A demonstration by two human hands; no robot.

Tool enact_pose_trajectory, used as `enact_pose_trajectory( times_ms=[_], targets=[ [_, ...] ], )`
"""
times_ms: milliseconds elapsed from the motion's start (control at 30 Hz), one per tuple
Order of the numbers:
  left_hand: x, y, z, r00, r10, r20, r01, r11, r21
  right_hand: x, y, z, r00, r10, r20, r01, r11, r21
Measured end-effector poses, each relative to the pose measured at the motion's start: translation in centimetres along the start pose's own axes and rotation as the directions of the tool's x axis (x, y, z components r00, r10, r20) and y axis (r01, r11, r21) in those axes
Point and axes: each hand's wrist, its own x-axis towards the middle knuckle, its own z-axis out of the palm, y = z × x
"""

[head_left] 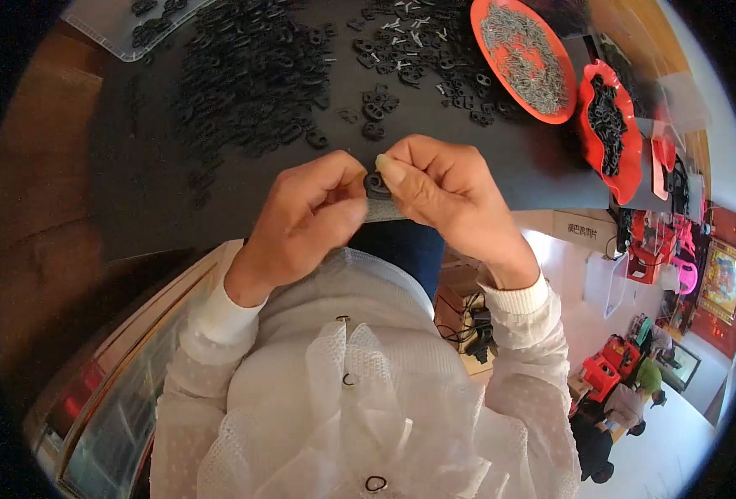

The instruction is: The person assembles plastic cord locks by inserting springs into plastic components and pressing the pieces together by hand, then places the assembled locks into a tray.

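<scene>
A small black plastic part with a round hole [375, 185] is held between my two hands at the table's near edge. My left hand [306, 212] is closed, its fingertips pressed to the part's left side. My right hand [455, 191] pinches the part from the right, thumb laid over it. Whether a metal pin is also in my fingers is hidden. Just beyond my hands lie a few similar black parts [374, 130] on the dark table [434, 129].
A large heap of black parts [251, 75] covers the left of the table; more lie mixed with metal pins [401, 37]. At right stand a red plate of pins [561, 112] and a red scalloped dish [630, 162] of black pieces. A clear bin [131, 46] sits far left. Several people [626, 407] are at lower right.
</scene>
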Motion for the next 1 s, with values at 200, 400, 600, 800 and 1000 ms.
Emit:
enact_pose_trajectory(
  times_ms=[200,400,600,800,1000],
  targets=[
    [0.1,-0.1,0.2,0.98,0.197,0.039,-0.201,0.952,0.23,0.2,-0.4,-0.1,0.995,0.051,0.086,-0.059,0.993,0.099],
    [0.6,0.0,0.4,0.972,0.217,0.087,-0.233,0.924,0.302,-0.7,-1.0,-0.7,0.995,0.071,0.074,-0.079,0.99,0.115],
    [0.2,-0.4,0.0,0.998,0.048,0.028,-0.054,0.97,0.237,-4.3,-2.7,-11.6,0.733,-0.351,-0.582,-0.049,0.826,-0.561],
    [0.8,-0.3,0.0,0.998,0.013,0.058,-0.024,0.982,0.19,-7.9,-1.8,-25.8,0.641,-0.518,-0.567,-0.323,0.488,-0.811],
    [0.7,0.0,0.0,0.999,0.007,0.034,-0.013,0.984,0.179,-6.2,-2.6,-23.3,0.673,-0.445,-0.59,-0.323,0.542,-0.776]
  ],
)
